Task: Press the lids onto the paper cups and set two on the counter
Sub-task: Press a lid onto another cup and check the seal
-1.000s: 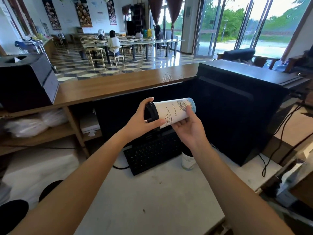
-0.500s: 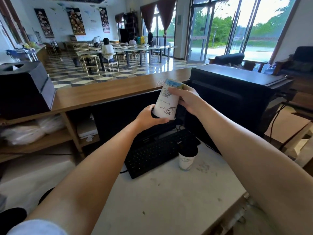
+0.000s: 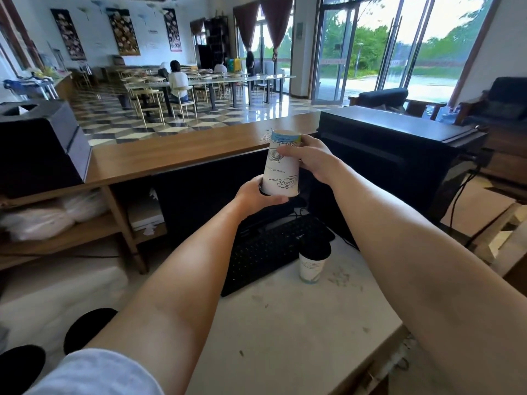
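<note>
- Nearest the camera, a pale sleeve [image 3: 94, 374] covers the upper part of the left arm, and both bare forearms reach forward over the white marble worktop [image 3: 285, 337].
- Two black shoes [image 3: 88, 327] show on the floor, left of the worktop.
- A second paper cup [image 3: 311, 267] stands upright on the worktop with its black lid [image 3: 315, 249] on, just right of the black keyboard [image 3: 268, 252].
- The keyboard lies on the worktop's far edge, under the raised hands.
- The left hand [image 3: 256, 196] is cupped under the printed paper cup [image 3: 281, 163], thumb curled around the wide end, where only a sliver of a dark lid shows.
- That cup is held upside down in the air above the keyboard, its narrow blue-banded base on top.
- The right hand [image 3: 312, 161] grips the cup's upper part from the right, fingers [image 3: 288, 151] wrapped across its printed side.
- Behind the cup runs the brown wooden counter [image 3: 171, 155], its top level with the cup's base.
- A black box [image 3: 40, 146] with a hole in its top sits on the counter, left of the cup.
- A large black machine [image 3: 399, 155] stands right of the cup.
- Beyond the counter lie a checkered floor [image 3: 199, 115], dining tables and chairs, and a seated person in white [image 3: 178, 81].
</note>
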Motion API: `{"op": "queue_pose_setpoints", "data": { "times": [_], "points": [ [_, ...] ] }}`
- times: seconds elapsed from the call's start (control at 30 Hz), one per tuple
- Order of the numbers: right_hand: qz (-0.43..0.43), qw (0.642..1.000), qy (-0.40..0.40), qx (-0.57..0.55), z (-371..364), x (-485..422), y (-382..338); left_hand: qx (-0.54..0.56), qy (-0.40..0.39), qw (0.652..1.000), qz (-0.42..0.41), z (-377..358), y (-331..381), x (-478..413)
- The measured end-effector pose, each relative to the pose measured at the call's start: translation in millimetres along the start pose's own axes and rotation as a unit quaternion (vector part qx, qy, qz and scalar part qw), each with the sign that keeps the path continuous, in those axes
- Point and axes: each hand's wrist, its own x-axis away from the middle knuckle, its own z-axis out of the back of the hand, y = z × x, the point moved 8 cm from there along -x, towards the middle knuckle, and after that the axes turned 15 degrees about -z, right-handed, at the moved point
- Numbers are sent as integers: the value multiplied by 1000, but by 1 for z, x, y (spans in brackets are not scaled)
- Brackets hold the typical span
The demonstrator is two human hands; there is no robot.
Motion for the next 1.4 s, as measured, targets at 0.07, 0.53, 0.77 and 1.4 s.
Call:
{"op": "queue_pose_setpoints", "data": {
  "times": [0.07, 0.53, 0.77, 1.4],
  "points": [
    [0, 1000, -3, 2, 0, 0, 1, 6, -1, 1000, 5, -3, -1, 2],
    [-3, 948, -61, -312, -10, 33, 36, 605, 139, 781, 67, -44, 5, 56],
    [-80, 898, -105, -421, -11, 42, 85, 522, 212, 826, 19, -14, 12, 45],
    [42, 980, -144, 127, -9, 45, 18, 318, 103, 942, -9, 46, 61, 7]
  ]
}}
